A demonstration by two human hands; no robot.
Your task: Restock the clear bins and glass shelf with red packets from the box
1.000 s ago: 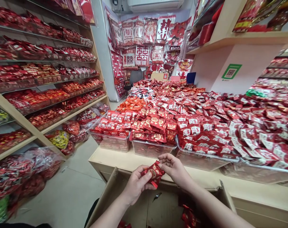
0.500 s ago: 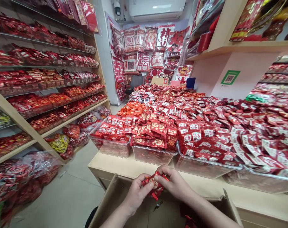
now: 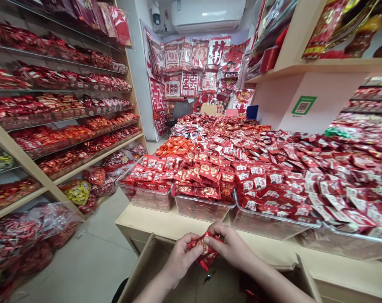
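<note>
Both my hands grip small red candy packets (image 3: 206,251) with gold print, over an open cardboard box (image 3: 147,256). My left hand (image 3: 182,257) pinches them from the left, thumb on top. My right hand (image 3: 227,244) closes on their right side, with its fingers curled over the top. How many packets there are I cannot tell, as the fingers cover part of them. Beneath them, a small dark shiny object (image 3: 209,276) lies in the box, too small to name. Just beyond my hands stands a clear plastic bin (image 3: 203,207) heaped with similar red packets.
More clear bins (image 3: 273,225) full of red packets line the pale wooden counter (image 3: 140,221). Shelves (image 3: 67,115) of packets rise on the left, with filled plastic bags (image 3: 30,235) on the floor below. A wooden shelf (image 3: 336,65) overhangs at the right.
Hardly anything differs. My hands stay on the red packets, and the fingers have shifted slightly around them.
</note>
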